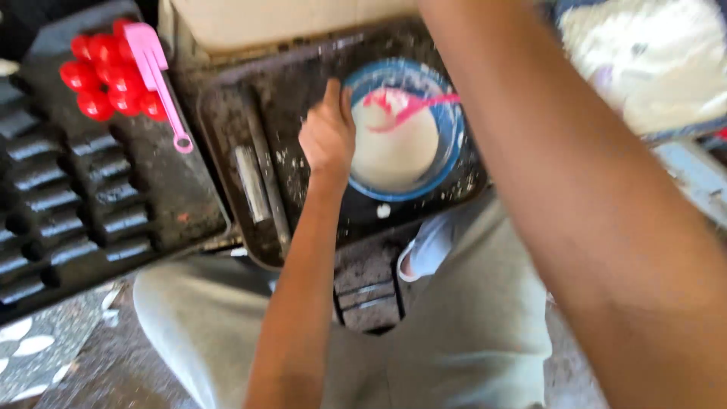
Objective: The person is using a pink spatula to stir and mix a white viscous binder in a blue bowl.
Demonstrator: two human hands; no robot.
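My left hand (327,132) grips the left rim of a blue bowl (447,155) that holds pale batter (394,144). The bowl sits on a dark, crusted baking tray (242,113). A pink spatula (409,106) lies in the batter, its handle pointing right toward my right arm (575,197), which crosses the view from the top to the lower right. My right hand itself is hidden, out of the frame or behind the arm. Two metal moulds (254,182) lie on the tray left of my left hand.
At the left, a black tray (163,189) carries rows of dark stick-shaped moulds (76,204), a red cluster mould (110,72) and a pink spatula (159,76). A pale sack of flour (651,60) sits at the top right. My grey trousers (454,333) fill the bottom.
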